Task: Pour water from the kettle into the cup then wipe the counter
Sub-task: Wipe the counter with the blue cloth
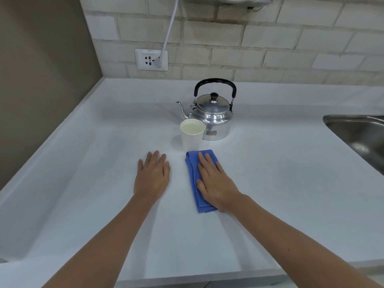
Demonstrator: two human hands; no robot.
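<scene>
A shiny metal kettle (214, 115) with a black handle stands upright on the white counter (270, 183), spout pointing left. Just in front of it, to its left, is a white paper cup (192, 135) holding liquid near the rim. A folded blue cloth (194, 173) lies flat on the counter in front of the cup. My right hand (214, 181) rests palm down on the cloth, fingers spread, covering its right part. My left hand (152, 176) lies flat on the bare counter to the cloth's left, holding nothing.
A steel sink (361, 136) is set into the counter at the right edge. A wall socket (151, 59) with a white cable plugged in sits on the brick backsplash. A brown side wall (41, 80) bounds the counter on the left.
</scene>
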